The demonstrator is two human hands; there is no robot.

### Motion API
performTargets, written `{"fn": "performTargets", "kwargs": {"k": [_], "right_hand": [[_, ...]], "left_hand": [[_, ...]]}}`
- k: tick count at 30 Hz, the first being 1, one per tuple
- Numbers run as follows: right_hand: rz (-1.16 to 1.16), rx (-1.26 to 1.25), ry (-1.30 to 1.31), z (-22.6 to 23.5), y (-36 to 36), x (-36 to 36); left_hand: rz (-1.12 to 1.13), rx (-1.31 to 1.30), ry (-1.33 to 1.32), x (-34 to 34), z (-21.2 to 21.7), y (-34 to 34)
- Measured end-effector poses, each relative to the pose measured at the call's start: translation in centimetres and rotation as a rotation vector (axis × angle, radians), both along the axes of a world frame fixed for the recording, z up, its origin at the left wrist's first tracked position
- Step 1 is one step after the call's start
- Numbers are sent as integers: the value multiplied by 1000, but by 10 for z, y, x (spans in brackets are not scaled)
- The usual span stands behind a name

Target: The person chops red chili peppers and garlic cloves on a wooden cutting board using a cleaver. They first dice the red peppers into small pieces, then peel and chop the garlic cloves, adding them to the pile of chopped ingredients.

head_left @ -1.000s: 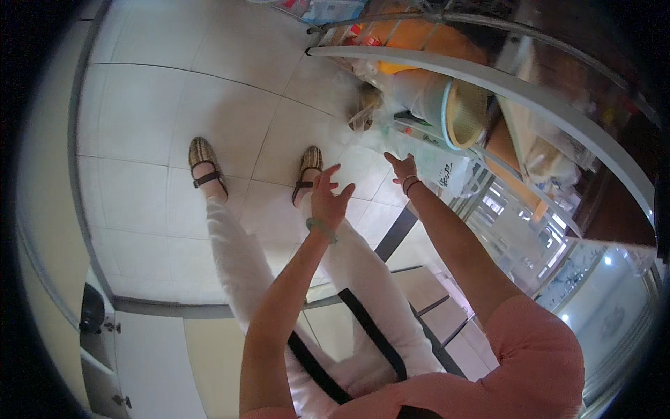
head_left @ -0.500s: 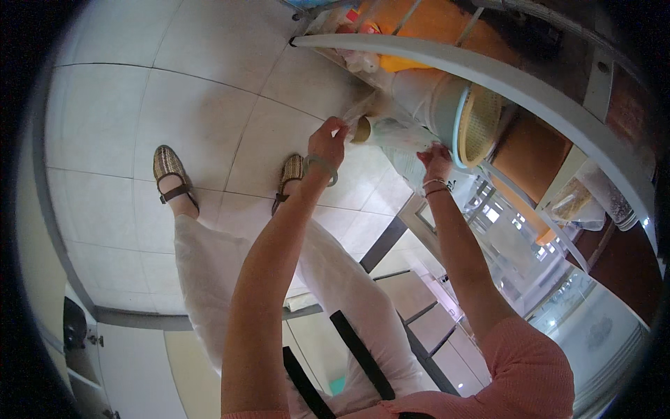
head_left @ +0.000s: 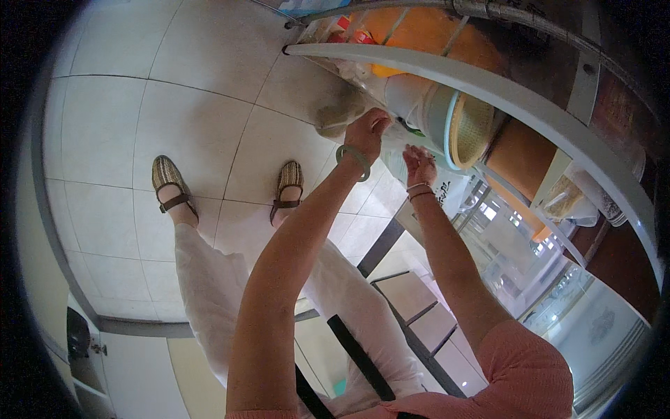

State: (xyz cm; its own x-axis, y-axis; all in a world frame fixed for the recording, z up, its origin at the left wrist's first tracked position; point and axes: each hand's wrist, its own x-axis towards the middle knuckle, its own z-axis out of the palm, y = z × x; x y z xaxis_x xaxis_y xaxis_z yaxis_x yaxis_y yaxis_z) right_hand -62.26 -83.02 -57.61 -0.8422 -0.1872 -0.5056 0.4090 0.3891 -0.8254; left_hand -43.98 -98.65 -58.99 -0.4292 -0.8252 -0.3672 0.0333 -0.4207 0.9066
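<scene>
My left hand (head_left: 368,134), with a pale green bangle at its wrist, is closed in a pinch on a clear plastic bag (head_left: 396,140). My right hand (head_left: 420,167) wears thin bracelets and has its fingers curled at the bag's other side, seemingly gripping it. Just beyond the left hand is a blurred grey-brown rounded thing (head_left: 338,116); I cannot tell its kind or whether it is inside the bag. A bit of green shows beside the bag, near the stacked tubs. The left fingertips are partly hidden behind the hand.
A rack with a curved pale rail (head_left: 474,70) runs along the upper right. On it lie a tan mesh basket (head_left: 471,131) in a light blue tub (head_left: 444,119) and a bagged brown food (head_left: 562,202). A white printed bag (head_left: 450,194) hangs below. My feet stand on floor tiles (head_left: 188,119).
My left hand has moved right and slightly up, nearer the tubs. My right hand has shifted a little left and down. The brown-ended cylinder seen between them is out of sight.
</scene>
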Motion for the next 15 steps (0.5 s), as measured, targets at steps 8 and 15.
{"fn": "performTargets", "kwargs": {"k": [8, 15], "right_hand": [[-35, 129, -168, -13, -15, 55], [65, 51, -29, 7, -37, 6]], "left_hand": [[-140, -66, -137, 25, -5, -21], [-115, 122, -96, 26, -3, -10]]}}
